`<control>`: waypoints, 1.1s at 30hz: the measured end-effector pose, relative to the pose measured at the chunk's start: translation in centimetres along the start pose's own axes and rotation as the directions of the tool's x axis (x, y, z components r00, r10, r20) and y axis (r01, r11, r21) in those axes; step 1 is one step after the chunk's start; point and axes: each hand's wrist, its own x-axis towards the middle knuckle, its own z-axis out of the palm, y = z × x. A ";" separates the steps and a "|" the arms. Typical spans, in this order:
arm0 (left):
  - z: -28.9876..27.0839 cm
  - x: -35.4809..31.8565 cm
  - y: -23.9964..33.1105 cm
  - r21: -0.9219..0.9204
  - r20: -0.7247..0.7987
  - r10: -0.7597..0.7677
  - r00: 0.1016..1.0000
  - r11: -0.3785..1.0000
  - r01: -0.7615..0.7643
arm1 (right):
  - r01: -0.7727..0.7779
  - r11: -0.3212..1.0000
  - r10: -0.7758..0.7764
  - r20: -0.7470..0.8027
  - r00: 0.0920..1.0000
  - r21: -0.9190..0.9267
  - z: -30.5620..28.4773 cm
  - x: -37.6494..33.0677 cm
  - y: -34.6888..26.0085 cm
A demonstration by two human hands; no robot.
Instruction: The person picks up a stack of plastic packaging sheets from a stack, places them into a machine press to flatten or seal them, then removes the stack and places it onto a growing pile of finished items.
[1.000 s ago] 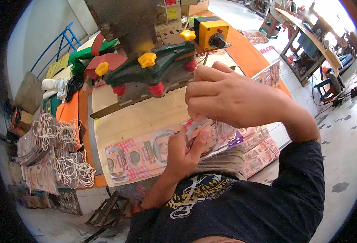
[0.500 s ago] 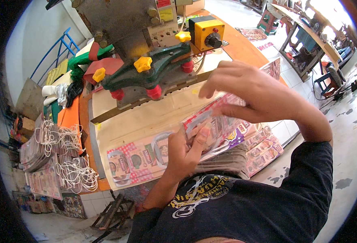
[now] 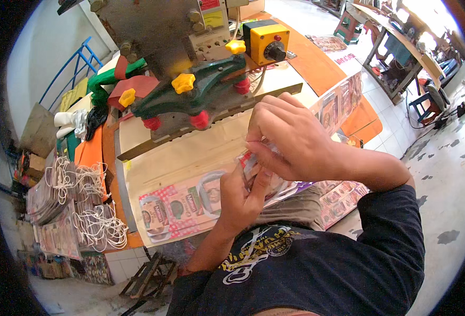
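Note:
My left hand is closed on a bunched part of a printed plastic sheet with red-checked patches and pictures of food. Its thumb presses on top. Just above it my right hand pinches the near edge of the bunched part, thumb against curled fingers; the exact grip is partly hidden. A long printed strip shows beyond my right hand, tilted up to the right. The sheet's left part lies flat on the pale work surface, in front of the press bar.
Over the table stands a machine with a green bracket, yellow knobs and a yellow control box. Stacked printed plastic pieces with white cords hang at the left edge. More printed sheets lie at my right. A workbench stands behind.
My right hand has moved left and in toward my left hand, going from spread fingers to a pinch on the sheet. The strip on the right has come up. My left hand stays nearly put.

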 end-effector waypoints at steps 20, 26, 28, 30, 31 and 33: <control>-22.1 -13.0 -5.9 0.085 -0.605 -0.025 0.796 0.992 0.095 | -0.628 0.244 0.191 -0.598 0.778 -0.739 -17.3 -13.9 21.6; -27.1 -14.5 -5.5 -0.100 -0.566 0.037 0.823 0.988 -0.114 | -0.857 0.021 0.319 -0.809 0.493 -0.514 -25.4 -24.6 30.8; -27.3 -14.1 -5.5 -0.196 -0.455 0.074 0.887 0.964 -0.180 | -0.880 0.230 0.446 -0.759 0.475 -0.415 -26.1 -24.2 32.7; -27.5 -13.8 -5.5 -0.296 -0.323 0.110 0.940 0.932 -0.211 | -0.861 0.508 0.636 -0.662 0.397 -0.028 -24.4 -22.3 31.7; -27.3 -13.7 -5.1 -0.277 -0.309 0.109 0.945 0.940 -0.199 | -0.744 0.589 0.751 -0.554 0.359 0.316 -21.2 -18.5 28.6; -26.3 -13.7 -4.7 -0.083 -0.457 0.058 0.888 0.991 -0.107 | -0.566 0.547 0.836 -0.361 0.414 0.617 -18.3 -14.6 22.7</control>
